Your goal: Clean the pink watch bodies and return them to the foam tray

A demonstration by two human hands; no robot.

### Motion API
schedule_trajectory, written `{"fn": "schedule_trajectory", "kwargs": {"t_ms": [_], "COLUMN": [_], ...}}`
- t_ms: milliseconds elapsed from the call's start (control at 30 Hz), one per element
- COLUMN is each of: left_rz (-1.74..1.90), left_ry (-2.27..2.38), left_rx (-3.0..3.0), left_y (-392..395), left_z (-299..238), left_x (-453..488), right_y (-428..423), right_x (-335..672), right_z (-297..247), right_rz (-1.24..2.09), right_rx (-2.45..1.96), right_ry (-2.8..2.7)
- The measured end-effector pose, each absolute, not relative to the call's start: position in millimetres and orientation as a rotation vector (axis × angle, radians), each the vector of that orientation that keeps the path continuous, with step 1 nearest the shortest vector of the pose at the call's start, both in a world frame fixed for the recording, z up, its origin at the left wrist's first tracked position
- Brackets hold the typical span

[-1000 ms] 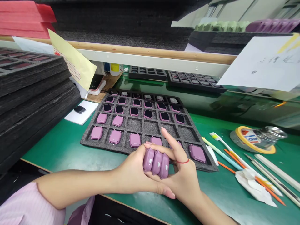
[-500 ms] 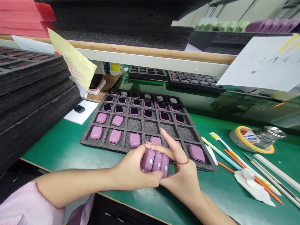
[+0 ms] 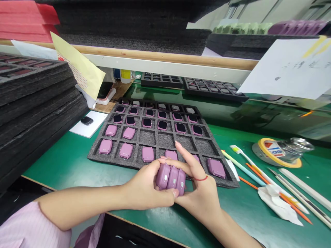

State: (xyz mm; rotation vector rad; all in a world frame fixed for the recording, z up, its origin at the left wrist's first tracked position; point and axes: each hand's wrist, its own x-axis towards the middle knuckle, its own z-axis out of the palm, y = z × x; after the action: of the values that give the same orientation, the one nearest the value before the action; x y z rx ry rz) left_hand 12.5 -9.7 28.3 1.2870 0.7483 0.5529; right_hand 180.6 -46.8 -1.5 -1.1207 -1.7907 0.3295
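Three purple watch cases stand side by side in a row, gripped between my two hands just in front of the foam tray's near edge. My left hand is closed on them from the left, its thumb under the row. My right hand holds them from the right, forefinger raised over the tray. The dark grey foam tray lies behind, with purple watch cases face down in its near rows, screen-up ones farther back and several pockets bare in the middle.
A tall stack of foam trays stands at the left. A white card with a small dark part lies beside it. To the right are pencils and a brush, a crumpled tissue and a tape roll. More trays sit at the back.
My left thumb has curled up under the row of cases. The hands and cases have barely shifted, apart from a slight move of the camera.
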Motion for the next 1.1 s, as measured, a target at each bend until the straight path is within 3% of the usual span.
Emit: {"fn": "schedule_trajectory", "kwargs": {"t_ms": [1100], "left_rz": [0.508], "left_ry": [0.689], "left_rx": [1.262], "left_y": [-9.7], "left_z": [33.6], "left_x": [12.1], "right_y": [-47.0], "right_x": [180.7], "right_z": [-2.7], "right_rz": [0.359], "right_rx": [-1.126], "right_ry": [-1.78]}}
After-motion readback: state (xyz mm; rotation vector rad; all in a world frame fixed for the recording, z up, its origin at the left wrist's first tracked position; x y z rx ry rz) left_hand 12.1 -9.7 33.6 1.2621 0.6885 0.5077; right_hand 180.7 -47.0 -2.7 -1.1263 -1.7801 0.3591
